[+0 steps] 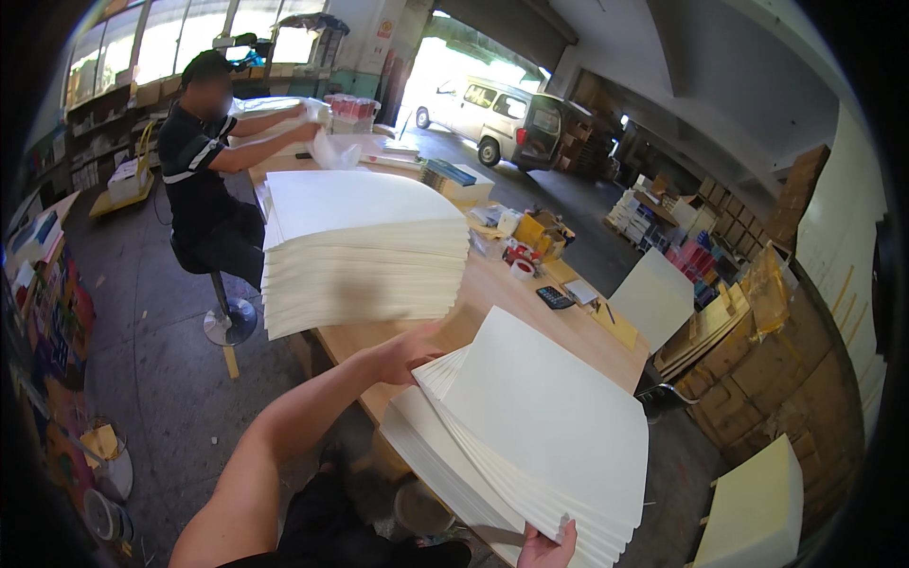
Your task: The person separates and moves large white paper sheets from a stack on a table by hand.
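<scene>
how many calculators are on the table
1: a black calculator on the table, right of the tall white stack, beyond the fanned sheets; others may be hidden behind the stack.

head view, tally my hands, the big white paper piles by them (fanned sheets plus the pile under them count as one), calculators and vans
Hands: 2, left hand and right hand
Paper piles: 2, tall pile and fanned pile
Calculators: 1, black calculator
Vans: 1, white van
Total: 6
</scene>
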Motion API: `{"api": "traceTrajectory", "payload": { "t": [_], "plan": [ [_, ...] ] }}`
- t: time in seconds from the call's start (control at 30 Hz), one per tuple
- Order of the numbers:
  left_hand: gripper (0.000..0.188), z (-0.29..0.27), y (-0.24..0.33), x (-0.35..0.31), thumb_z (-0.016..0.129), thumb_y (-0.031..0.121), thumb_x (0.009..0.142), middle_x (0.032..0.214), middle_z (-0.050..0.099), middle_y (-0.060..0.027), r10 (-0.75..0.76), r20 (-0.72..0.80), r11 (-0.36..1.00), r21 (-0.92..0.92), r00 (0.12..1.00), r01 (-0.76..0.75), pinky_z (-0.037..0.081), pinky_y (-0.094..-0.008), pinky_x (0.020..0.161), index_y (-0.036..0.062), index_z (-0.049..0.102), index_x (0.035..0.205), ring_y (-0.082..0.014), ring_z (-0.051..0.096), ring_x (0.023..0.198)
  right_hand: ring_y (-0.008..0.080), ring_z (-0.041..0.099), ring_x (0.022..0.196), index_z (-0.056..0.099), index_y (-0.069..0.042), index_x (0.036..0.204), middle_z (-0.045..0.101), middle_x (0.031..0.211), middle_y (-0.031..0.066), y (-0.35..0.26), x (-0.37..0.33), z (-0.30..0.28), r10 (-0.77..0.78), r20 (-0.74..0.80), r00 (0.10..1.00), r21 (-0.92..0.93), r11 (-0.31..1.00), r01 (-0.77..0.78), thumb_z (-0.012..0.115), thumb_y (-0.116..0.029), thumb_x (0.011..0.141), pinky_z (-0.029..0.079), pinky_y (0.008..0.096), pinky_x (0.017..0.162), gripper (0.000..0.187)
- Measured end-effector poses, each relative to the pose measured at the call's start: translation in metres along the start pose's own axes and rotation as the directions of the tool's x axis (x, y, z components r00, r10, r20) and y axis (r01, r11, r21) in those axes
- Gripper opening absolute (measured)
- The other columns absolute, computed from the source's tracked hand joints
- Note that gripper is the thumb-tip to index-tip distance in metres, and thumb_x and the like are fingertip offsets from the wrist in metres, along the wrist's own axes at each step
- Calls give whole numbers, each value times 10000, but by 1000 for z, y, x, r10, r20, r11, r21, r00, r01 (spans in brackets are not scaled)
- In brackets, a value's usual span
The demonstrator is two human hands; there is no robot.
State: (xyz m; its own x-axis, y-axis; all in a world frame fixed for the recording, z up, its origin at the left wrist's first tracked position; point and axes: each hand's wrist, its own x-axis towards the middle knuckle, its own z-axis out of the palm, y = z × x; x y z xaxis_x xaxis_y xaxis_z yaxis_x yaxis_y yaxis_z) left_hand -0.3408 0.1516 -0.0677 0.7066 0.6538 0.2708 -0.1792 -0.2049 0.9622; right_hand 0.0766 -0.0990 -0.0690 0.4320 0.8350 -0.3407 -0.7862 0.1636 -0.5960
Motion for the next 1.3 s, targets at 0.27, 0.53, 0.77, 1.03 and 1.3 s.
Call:
{"api": "traceTrajectory", "payload": {
  "t": [0.27, 0.53, 0.77, 1.03, 1.3],
  "plan": [
    [524, 16, 27, 65, 628, 408, 1028, 1378, 656, -39, -682, -21, 697, -321, 731, 641, 518, -323, 1010, 76, 592, 1432, -140, 647, 1179, 312, 611, 1188, 577, 0, 1372, 619, 1354, 140, -5, -16, 14, 11, -88, 996, -85, 996, -19, 644, -296, 1016, 543, 460, 945, 468],
    [508, 30, 22, 45, 680, 276, 974, 1320, 675, -52, -427, -164, 904, -94, 889, 417, 496, -323, 1015, 38, 601, 1415, -161, 627, 1196, 311, 629, 1166, 641, 60, 1274, 653, 1267, 164, 1, -14, 20, -72, -141, 987, -284, 958, 29, 658, -139, 995, 559, 485, 937, 343],
    [535, 58, 73, 20, 666, 114, 928, 1278, 676, -58, -148, -248, 950, -305, 957, 67, 462, -324, 1056, 11, 570, 1444, -137, 598, 1191, 322, 616, 1169, 665, 94, 1184, 648, 1208, 192, -10, 1, 21, -208, -81, 975, -340, 925, 169, 655, -47, 957, 541, 489, 1021, 268],
    [571, -23, 151, -101, 731, 142, 935, 1273, 683, -76, -28, -619, 957, -244, 785, -158, 529, -335, 998, 2, 542, 1455, -163, 663, 1139, 376, 574, 1298, 487, 40, 1412, 575, 1403, 202, 51, 21, 202, 2, 377, 926, -303, 945, 121, 540, -54, 989, 514, 560, 1092, 436],
    [562, -191, 199, -189, 657, 89, 940, 1303, 668, -116, 86, -895, 923, -94, 438, -374, 575, -393, 965, 50, 500, 1478, -237, 707, 1096, 279, 647, 1141, 607, 57, 1231, 665, 1215, 143, 217, 129, 464, 309, 654, 691, -299, 944, -140, 652, 4, 937, 558, 412, 1029, 302]
  ]
}}
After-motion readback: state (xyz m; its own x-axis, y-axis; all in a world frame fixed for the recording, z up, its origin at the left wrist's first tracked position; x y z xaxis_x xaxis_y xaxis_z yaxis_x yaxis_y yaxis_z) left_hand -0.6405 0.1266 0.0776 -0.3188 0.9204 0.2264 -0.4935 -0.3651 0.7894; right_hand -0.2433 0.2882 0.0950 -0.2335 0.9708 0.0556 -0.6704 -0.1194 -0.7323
